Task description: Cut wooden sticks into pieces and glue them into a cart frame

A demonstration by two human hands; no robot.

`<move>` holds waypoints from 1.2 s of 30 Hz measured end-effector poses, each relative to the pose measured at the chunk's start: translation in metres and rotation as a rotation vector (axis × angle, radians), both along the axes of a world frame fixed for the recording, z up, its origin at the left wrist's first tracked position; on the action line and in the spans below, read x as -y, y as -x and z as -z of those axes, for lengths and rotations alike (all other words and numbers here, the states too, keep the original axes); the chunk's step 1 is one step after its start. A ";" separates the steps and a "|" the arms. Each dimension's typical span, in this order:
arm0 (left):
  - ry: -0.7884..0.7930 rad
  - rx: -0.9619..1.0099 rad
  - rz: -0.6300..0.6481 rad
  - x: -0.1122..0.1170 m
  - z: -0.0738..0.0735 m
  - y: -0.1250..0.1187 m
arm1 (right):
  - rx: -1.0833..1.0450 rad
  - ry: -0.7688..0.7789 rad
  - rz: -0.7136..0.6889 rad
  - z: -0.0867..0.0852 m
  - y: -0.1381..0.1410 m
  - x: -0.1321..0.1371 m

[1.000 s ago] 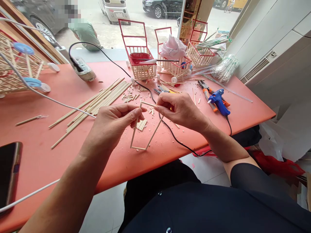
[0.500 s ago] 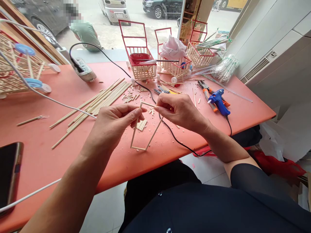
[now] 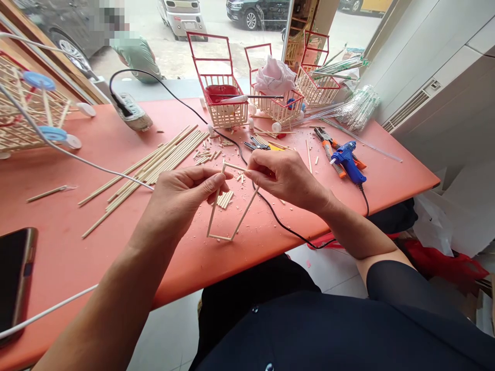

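Both my hands hold a small rectangular frame of thin wooden sticks (image 3: 221, 236) just above the orange table (image 3: 69, 252). My left hand (image 3: 184, 191) pinches the frame's left upright between thumb and fingers. The fingers of my right hand (image 3: 284, 175) are closed on the short top stick and the right upright where they meet. A little pile of short cut sticks (image 3: 225, 199) lies under the frame, with wood shavings around it.
Long wooden sticks (image 3: 154, 162) lie in a loose bundle left of centre. A blue glue gun (image 3: 347, 161) with a black cord, orange pliers (image 3: 328, 146), stick-built carts (image 3: 225, 105), a power strip (image 3: 133, 111) and a phone (image 3: 15, 278) are on the table.
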State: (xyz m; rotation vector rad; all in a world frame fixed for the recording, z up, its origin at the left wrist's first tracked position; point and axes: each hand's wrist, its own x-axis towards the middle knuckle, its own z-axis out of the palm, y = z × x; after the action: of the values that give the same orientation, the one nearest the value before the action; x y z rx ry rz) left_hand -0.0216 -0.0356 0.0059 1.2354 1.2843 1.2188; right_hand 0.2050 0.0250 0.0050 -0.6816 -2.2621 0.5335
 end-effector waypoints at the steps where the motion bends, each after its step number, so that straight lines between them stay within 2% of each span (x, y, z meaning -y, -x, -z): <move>1: 0.000 0.000 0.003 0.000 0.001 0.000 | 0.002 0.001 0.002 0.000 0.000 0.000; 29: -0.006 0.017 0.009 -0.001 0.006 0.003 | 0.003 -0.065 -0.004 0.004 0.000 0.000; 36: -0.009 0.021 0.007 -0.001 0.004 0.001 | 0.016 -0.063 0.010 0.003 0.000 0.001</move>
State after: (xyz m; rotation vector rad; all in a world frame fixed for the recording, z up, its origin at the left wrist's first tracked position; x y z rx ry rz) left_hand -0.0224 -0.0348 0.0020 1.2296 1.2597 1.2311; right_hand 0.2048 0.0241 0.0017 -0.6679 -2.2787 0.4518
